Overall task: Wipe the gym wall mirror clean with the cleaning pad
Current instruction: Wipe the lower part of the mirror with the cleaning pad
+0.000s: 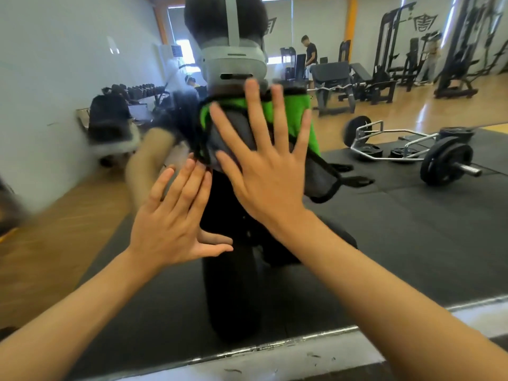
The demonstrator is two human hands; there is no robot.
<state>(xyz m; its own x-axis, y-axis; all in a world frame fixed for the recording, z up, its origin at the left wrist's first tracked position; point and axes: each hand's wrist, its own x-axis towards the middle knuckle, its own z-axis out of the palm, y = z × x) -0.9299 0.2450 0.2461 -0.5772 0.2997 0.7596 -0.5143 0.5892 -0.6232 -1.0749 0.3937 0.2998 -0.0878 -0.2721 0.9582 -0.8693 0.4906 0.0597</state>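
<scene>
Both palms are flat so the push spreads evenly: your right hand [264,171], fingers splayed, presses the pad [297,119] on the mirror [55,78], while your left hand [170,215] steadies at seven o'clock, fingertips touching its edge.

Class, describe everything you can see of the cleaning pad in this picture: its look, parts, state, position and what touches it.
The cleaning pad is a soft cloth piece, grey on the side facing the camera and bright green beyond, edged in black binding. It lies flat against the mirror, roughly at chest height of the reflected person. The right hand presses it with spread, straight fingers. The left hand touches its lower left edge with its fingertips. Its lower right corner hangs free.
</scene>
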